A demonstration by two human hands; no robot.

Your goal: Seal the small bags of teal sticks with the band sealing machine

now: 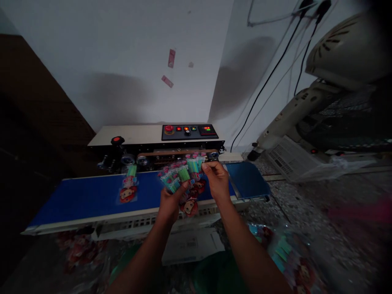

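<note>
I am clutching fanned packets in my left hand, my right hand pinching one that I judge needs laying flat on the sealer belt.

Sealing machine, blue belt, fan

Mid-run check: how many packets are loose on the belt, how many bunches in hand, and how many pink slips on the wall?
Loose packet on the blue belt: 1
Fanned bunch of packets, gripped by left hand and right hand: 1 (packets inside too blurred to count)
Pink slips on the wall: 2
Total: 4
</note>
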